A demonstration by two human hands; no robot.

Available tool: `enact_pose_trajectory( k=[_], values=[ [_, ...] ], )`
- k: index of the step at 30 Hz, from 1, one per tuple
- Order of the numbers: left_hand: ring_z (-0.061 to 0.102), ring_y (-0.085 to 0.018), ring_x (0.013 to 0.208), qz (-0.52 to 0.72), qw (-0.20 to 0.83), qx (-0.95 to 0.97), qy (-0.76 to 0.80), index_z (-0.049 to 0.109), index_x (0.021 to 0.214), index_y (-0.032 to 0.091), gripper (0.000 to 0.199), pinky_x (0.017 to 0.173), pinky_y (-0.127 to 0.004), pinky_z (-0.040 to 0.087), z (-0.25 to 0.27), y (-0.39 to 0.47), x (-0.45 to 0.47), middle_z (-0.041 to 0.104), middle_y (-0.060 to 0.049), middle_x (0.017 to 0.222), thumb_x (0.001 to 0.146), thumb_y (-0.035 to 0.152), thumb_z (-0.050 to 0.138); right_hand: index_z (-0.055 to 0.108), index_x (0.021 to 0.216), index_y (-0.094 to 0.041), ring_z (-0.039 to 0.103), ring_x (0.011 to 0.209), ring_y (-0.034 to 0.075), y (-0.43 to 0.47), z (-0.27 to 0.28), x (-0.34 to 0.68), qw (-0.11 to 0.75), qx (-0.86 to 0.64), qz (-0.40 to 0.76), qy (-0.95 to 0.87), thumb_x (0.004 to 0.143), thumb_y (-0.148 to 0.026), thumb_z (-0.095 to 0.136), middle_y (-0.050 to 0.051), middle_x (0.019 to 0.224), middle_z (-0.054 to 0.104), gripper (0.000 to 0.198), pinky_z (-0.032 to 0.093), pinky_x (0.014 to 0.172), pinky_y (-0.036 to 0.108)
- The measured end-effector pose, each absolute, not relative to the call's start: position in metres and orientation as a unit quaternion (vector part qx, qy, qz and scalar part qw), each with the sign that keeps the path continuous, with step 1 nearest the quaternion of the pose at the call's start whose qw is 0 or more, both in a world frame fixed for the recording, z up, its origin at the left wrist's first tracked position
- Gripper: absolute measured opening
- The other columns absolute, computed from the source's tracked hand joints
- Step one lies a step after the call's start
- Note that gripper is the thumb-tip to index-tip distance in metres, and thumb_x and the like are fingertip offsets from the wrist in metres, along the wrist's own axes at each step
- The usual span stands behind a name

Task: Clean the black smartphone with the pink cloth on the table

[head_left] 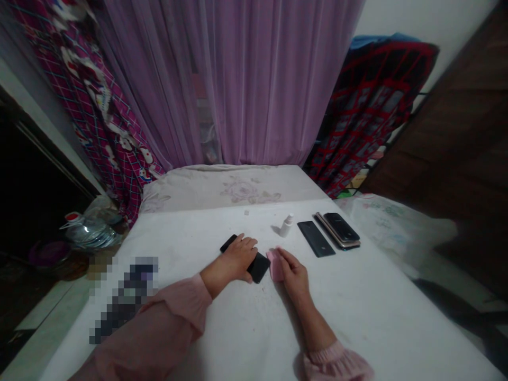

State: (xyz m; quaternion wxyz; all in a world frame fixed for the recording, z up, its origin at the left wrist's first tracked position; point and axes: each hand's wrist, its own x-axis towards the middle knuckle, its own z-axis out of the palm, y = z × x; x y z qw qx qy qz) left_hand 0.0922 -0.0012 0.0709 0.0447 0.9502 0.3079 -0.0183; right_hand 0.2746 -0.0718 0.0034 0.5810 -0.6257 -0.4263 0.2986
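A black smartphone [260,267] lies on the white table cover, slanting from upper left to lower right. Across its middle rests my left hand [239,256], the fingers and thumb gripping its two long edges. My right hand [294,275] pinches a small pink cloth [276,266] just right of the phone's lower end. Beyond the cloth stands a small white spray bottle [286,226], upright. To its right a dark phone or back cover [316,239] lies flat, beside a stack of several phones [339,230].
A tiny pale square [246,212] lies farther back on the white-covered table [190,227]. Purple curtains [254,84] hang behind the table. On the left are a large clear water bottle [89,233] and a pixelated dark patch [127,296]. A checked red-and-black cloth [369,116] hangs at the right.
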Motion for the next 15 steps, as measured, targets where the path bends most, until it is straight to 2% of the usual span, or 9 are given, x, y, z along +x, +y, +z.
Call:
enact_pose_trajectory(
  k=[3, 7, 10, 15],
  values=[
    [0.047, -0.033, 0.127, -0.006, 0.094, 0.954, 0.284, 0.052, 0.124, 0.018, 0.077, 0.113, -0.048, 0.018, 0.0664, 0.0006, 0.0921, 0.054, -0.015, 0.133, 0.060, 0.044, 0.085, 0.075, 0.104, -0.019, 0.063, 0.111, 0.028, -0.0712, 0.0035, 0.2756, 0.585, -0.623, 0.299, -0.425, 0.075, -0.046, 0.061, 0.009, 0.114, 0.071, 0.042, 0.044, 0.104, 0.045],
    [0.051, -0.032, 0.121, -0.014, 0.125, 0.952, 0.279, 0.052, 0.123, 0.021, 0.069, 0.112, -0.051, 0.020, 0.0666, 0.0045, 0.0903, 0.058, -0.012, 0.127, 0.065, 0.046, 0.081, 0.075, 0.104, -0.019, 0.063, 0.111, 0.027, -0.0707, 0.0036, 0.2762, 0.588, -0.621, 0.303, -0.421, 0.076, -0.045, 0.061, 0.009, 0.114, 0.071, 0.041, 0.044, 0.104, 0.044],
    [0.051, -0.032, 0.121, -0.010, 0.127, 0.948, 0.291, 0.052, 0.120, 0.020, 0.069, 0.112, -0.050, 0.022, 0.0702, 0.0063, 0.0906, 0.058, -0.012, 0.124, 0.064, 0.046, 0.083, 0.074, 0.105, -0.019, 0.063, 0.112, 0.027, -0.0705, 0.0032, 0.2765, 0.592, -0.620, 0.303, -0.416, 0.077, -0.044, 0.060, 0.009, 0.116, 0.070, 0.041, 0.044, 0.105, 0.044],
    [0.050, -0.031, 0.117, 0.068, 0.089, 0.928, 0.356, 0.048, 0.115, 0.021, 0.073, 0.107, -0.047, 0.030, 0.0700, 0.0071, 0.0906, 0.056, -0.010, 0.119, 0.059, 0.047, 0.086, 0.074, 0.104, -0.019, 0.063, 0.112, 0.027, -0.0696, 0.0015, 0.2770, 0.602, -0.617, 0.303, -0.408, 0.076, -0.045, 0.060, 0.010, 0.115, 0.071, 0.041, 0.044, 0.104, 0.046]
  ],
)
